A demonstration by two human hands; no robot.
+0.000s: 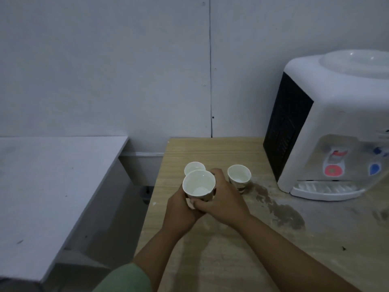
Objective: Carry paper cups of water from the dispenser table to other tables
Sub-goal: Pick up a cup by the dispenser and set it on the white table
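A white paper cup (199, 184) with a little water in it is lifted over the left part of the wooden dispenser table (221, 245). Both hands wrap its lower half: my left hand (181, 209) from the left and below, my right hand (223, 197) from the right. A second paper cup (194, 167) stands just behind it, partly hidden. A third cup (239, 177) stands upright to the right of my right hand, close to the fingers. The white water dispenser (336, 127) sits at the table's right end.
A grey-white table (48, 186) stands to the left across a narrow gap of floor (117, 218). Dark wet stains (282, 209) mark the wood in front of the dispenser's drip tray (324, 189). A plain wall (126, 70) closes off the back.
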